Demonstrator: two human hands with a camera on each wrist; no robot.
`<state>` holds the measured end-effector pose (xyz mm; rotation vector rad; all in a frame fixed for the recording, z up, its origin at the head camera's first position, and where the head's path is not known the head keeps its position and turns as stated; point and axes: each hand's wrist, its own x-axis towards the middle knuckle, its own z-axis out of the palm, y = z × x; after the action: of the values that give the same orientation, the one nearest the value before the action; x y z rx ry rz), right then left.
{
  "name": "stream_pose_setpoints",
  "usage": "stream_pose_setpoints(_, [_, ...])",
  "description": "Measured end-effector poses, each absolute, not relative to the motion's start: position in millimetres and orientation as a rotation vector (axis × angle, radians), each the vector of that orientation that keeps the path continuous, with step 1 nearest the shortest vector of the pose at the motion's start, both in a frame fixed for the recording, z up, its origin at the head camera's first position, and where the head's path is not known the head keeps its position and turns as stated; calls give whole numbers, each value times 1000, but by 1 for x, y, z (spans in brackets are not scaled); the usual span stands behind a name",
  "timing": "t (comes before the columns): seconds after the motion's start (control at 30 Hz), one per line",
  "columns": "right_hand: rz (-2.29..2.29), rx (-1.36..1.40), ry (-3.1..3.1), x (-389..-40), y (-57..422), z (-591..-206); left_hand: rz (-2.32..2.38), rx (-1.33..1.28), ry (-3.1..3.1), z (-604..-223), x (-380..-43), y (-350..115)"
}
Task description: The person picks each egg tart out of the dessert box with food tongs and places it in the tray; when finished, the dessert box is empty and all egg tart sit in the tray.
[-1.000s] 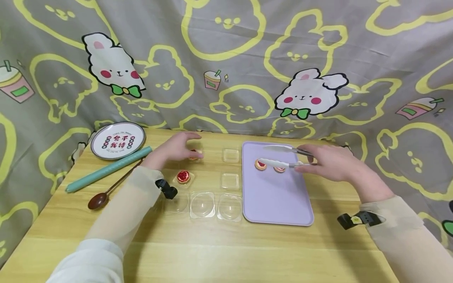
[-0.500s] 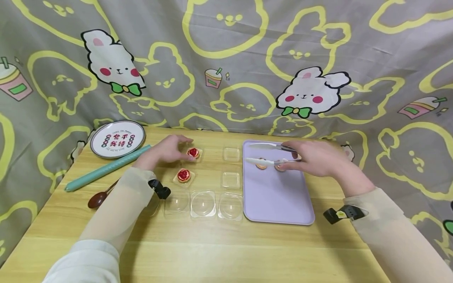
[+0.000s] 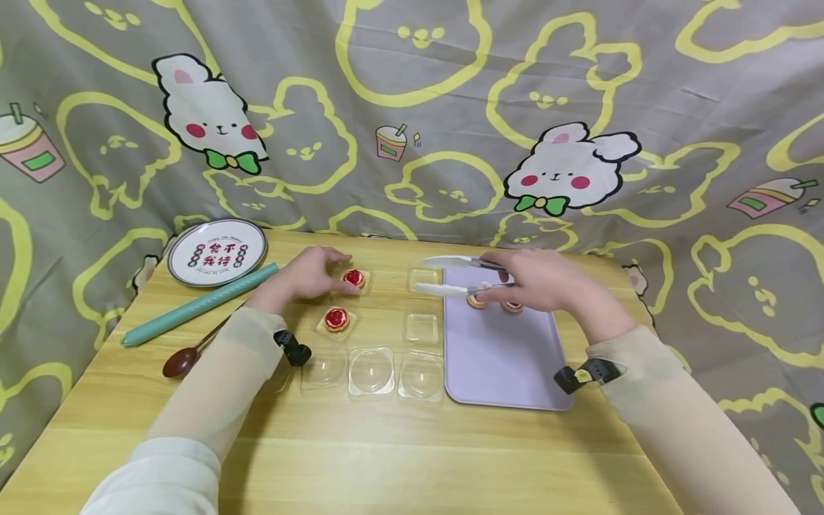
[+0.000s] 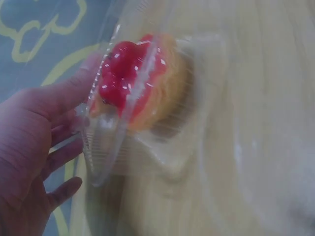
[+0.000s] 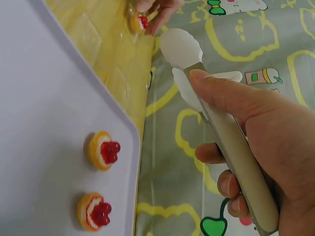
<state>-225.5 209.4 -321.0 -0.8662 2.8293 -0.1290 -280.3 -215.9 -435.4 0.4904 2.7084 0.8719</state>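
Observation:
My left hand [image 3: 309, 273] is at a clear plastic box [image 4: 187, 147] with a red-topped tart [image 4: 130, 81] in it; its thumb is at the box's edge, the other fingers loosely spread. My right hand [image 3: 537, 280] grips a pair of tongs [image 5: 231, 152] with white tips. The tongs' arms stand apart over the lilac tray's [image 3: 508, 365] back left edge, nothing between them. Two small tarts, one [image 5: 103, 150] nearer the tongs and another [image 5: 93, 212] beyond, lie on the tray, partly hidden by the hand in the head view.
Another tart [image 3: 336, 319] sits in a clear box in front of the left hand. Several clear plastic boxes [image 3: 371, 370] stand left of the tray. A plate [image 3: 217, 252], a teal rolling pin [image 3: 199, 305] and a brown spoon [image 3: 182, 362] lie at the left.
My right hand has moved left with the tongs, from over the tray's tarts to its left edge. The left hand has shifted slightly left, uncovering the boxed tart.

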Motion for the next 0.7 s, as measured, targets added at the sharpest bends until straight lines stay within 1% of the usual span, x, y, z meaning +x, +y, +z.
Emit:
stream_pose_setpoints(0.3, [-152, -928, 2808, -240, 181, -329, 877, 455, 2714, -438, -280, -215])
stream_pose_setpoints(0.7, [-183, -935, 2748, -256, 142, -343, 888, 434, 2714, -437, -276, -214])
